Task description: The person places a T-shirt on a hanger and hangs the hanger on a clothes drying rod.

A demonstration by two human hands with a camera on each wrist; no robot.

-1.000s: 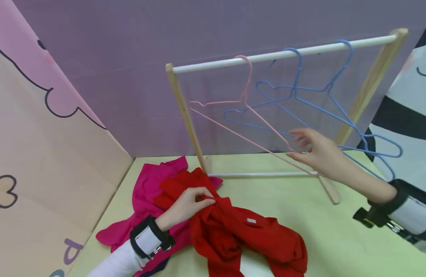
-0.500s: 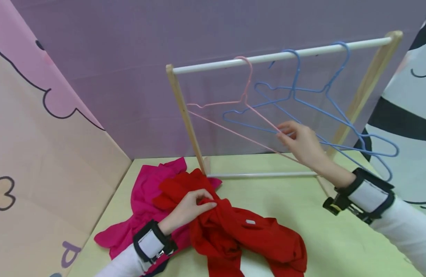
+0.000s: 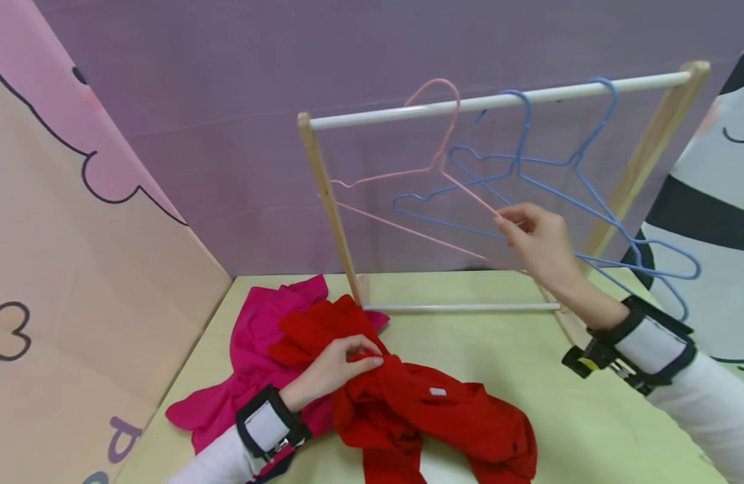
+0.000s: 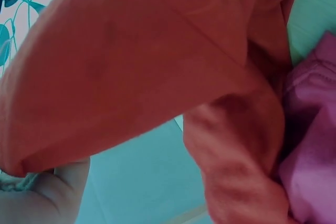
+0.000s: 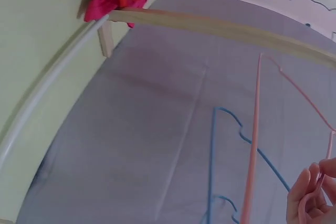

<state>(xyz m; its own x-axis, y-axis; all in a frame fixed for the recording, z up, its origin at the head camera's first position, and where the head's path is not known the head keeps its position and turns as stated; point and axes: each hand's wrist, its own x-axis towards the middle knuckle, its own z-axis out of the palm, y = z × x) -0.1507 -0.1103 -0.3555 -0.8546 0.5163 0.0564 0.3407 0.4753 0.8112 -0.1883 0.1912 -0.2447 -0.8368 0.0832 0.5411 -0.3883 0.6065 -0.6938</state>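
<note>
My right hand (image 3: pixel 544 245) pinches the right shoulder of a pink wire hanger (image 3: pixel 402 173). The hanger's hook stands raised, with its curve above the white rail (image 3: pixel 372 118) of the rack. In the right wrist view, the fingers (image 5: pixel 310 187) curl round the pink wire. My left hand (image 3: pixel 338 366) pinches a fold of a red garment (image 3: pixel 468 410), which lies bunched on the table with a small white label showing. The left wrist view has the red cloth (image 4: pixel 121 72) draped over the fingers, hiding most of them.
Two blue hangers (image 3: pixel 519 141) hang from the rail farther right. The rack's wooden posts (image 3: pixel 646 161) stand on the pale green table (image 3: pixel 626 417). A magenta garment (image 3: pixel 257 336) lies partly under the red one at the left. Printed walls enclose the back and sides.
My right hand has come left to the pink hanger and taken hold of its shoulder. The hanger's hook has risen from the rail. My left hand keeps its hold on the red garment.
</note>
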